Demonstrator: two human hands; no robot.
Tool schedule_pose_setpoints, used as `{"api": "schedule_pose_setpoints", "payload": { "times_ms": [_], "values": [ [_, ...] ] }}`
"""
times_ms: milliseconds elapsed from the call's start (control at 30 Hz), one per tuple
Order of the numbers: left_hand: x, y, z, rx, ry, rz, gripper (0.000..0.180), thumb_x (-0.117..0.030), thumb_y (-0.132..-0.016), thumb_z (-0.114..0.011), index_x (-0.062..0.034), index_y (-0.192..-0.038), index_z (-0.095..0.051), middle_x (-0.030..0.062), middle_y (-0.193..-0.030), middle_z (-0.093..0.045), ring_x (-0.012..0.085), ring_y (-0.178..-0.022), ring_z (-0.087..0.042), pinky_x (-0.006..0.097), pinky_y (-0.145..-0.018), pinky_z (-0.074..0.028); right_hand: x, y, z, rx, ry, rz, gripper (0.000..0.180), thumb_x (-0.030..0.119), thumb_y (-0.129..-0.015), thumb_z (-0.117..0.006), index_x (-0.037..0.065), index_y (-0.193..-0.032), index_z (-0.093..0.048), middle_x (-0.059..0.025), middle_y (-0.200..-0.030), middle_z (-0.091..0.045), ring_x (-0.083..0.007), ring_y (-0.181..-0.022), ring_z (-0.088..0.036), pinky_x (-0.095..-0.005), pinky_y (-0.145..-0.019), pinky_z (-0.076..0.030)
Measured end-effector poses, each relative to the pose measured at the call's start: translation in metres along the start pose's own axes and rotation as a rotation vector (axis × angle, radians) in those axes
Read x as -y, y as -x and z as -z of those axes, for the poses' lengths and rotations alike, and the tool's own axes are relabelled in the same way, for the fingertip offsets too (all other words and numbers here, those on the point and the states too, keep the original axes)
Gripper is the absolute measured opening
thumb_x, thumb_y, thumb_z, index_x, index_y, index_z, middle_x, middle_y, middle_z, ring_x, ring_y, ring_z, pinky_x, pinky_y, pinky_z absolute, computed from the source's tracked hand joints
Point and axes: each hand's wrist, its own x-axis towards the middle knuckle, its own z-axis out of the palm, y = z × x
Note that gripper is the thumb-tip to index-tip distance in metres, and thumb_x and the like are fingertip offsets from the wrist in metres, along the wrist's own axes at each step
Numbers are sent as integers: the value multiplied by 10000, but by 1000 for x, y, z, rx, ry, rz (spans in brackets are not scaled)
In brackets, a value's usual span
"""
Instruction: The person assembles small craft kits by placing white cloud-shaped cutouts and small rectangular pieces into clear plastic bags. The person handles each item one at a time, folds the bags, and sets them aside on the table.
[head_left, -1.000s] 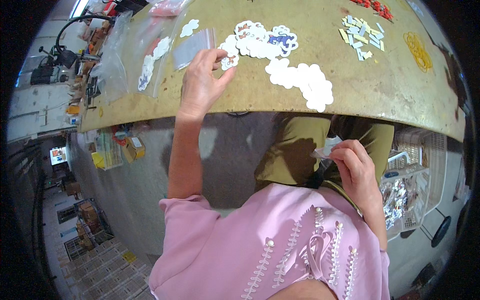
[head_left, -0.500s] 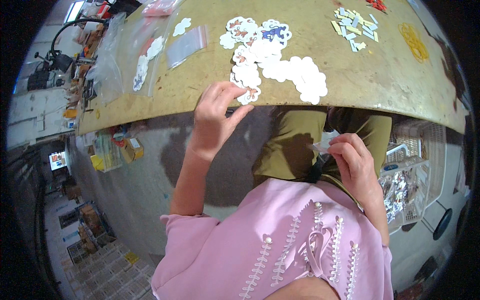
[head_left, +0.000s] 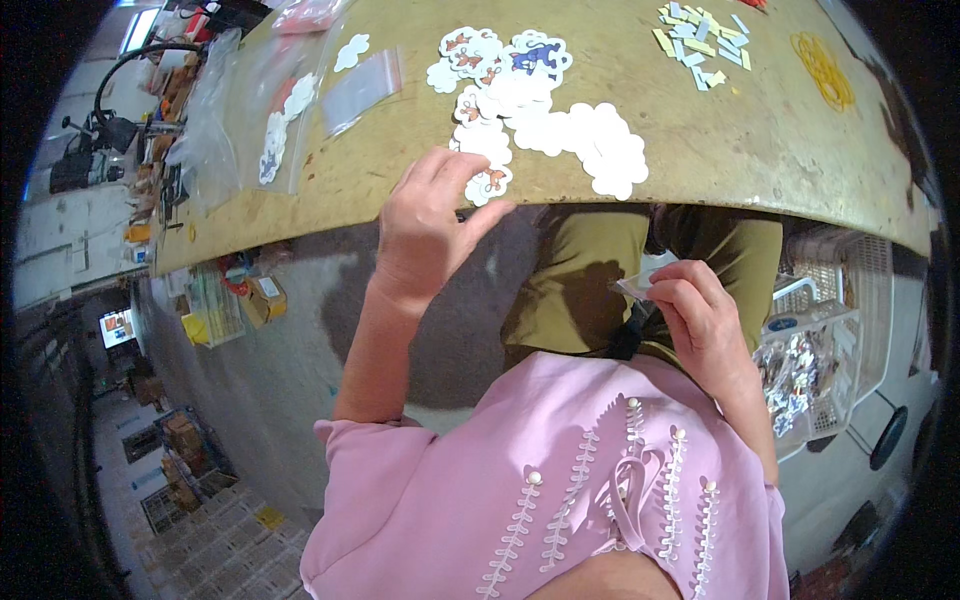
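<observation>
Left hand (head_left: 428,222) at white cutouts (head_left: 535,125) — clear bag (head_left: 634,286), apparently, in right hand (head_left: 706,322).

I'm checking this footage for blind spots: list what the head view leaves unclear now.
Head view: whether the left hand touches the printed cut-out; its fingers overlap it.
Head view: the gripped end of the clear plastic piece, hidden by the right hand.
Head view: the red pieces, cut off by the upper edge.
Head view: the shiny items at right, too small to identify.

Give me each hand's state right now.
Left hand: open, at a white-edged cutout; contact unclear.
Right hand: closed, pinching a small clear plastic piece.
</observation>
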Motion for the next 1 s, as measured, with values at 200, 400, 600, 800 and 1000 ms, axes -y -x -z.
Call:
{"api": "schedule_pose_setpoints", "payload": {
  "times_ms": [200, 400, 600, 800, 1000],
  "values": [
    [9, 2, 3, 33, 18, -70, 307, -70, -776, -922, -29, -1012, -730, 109, -1044, -720, 251, -896, -723, 352, -789, -606, -3, 3, -1, 3, 4, -7, 198, -95, -888, -720, 6, -1047, -657, -155, -1083, -673, -353, -1003, -693, -414, -841, -582],
    [5, 0, 2, 14, 6, -90, 289, -38, -771, -915, -30, -986, -722, 115, -1022, -724, 263, -916, -727, 357, -785, -609, -7, 4, -3, -3, -6, 7, 202, -95, -884, -723, 2, -1046, -655, -152, -1091, -671, -349, -1000, -691, -411, -836, -582],
    [4, 3, -2, 18, 46, -43, 314, -22, -771, -910, -29, -1033, -738, 111, -1037, -732, 250, -924, -736, 345, -797, -621, -7, 2, -4, -3, 1, 9, 198, -78, -875, -730, 3, -1039, -653, -151, -1070, -658, -353, -982, -686, -421, -821, -589],
    [6, 4, -2, 7, 88, -16, 314, -57, -774, -900, -71, -1063, -776, 95, -1005, -739, 296, -935, -731, 392, -807, -591, -7, 4, -6, 5, -15, -7, 197, -89, -883, -731, 1, -1045, -662, -153, -1084, -670, -346, -988, -687, -406, -829, -583],
    [6, 2, -4, -145, -182, -100, 243, -42, -830, -848, -78, -1063, -793, 96, -993, -769, 278, -887, -750, 381, -748, -601, -5, 3, -5, 0, -3, -5, 207, -94, -872, -735, 3, -1041, -664, -151, -1079, -674, -349, -984, -687, -411, -822, -585]
  ]
}}
